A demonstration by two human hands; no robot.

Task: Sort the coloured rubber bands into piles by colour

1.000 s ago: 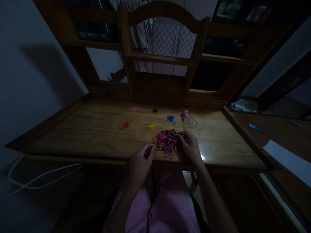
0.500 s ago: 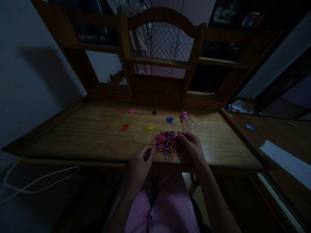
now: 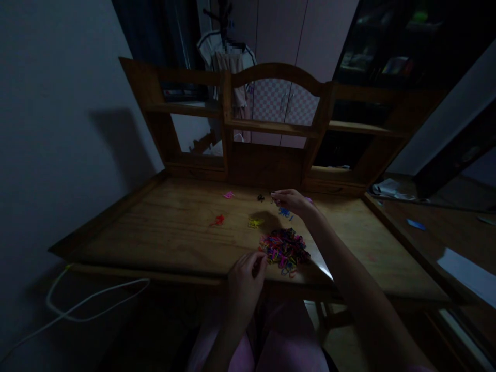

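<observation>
A mixed heap of small coloured rubber bands lies near the desk's front edge. My right hand is raised beyond the heap, pinching a small dark rubber band between thumb and fingertips. It hovers just right of a little black pile and over the blue pile. At the heap's left edge is my left hand, thumb and fingers closed together; what they hold, if anything, is too small to make out. A yellow pile, a red pile and a pink pile lie farther left.
Behind the piles, a wooden shelf unit rises from the desk. My right hand mostly hides a pink-capped bottle. White paper lies on the surface to the right. A white cable hangs at the front left.
My right hand has lifted from the heap and moved away from me toward the black pile, carrying a dark rubber band. My left hand stays by the heap. The view has tilted up and shifted left.
</observation>
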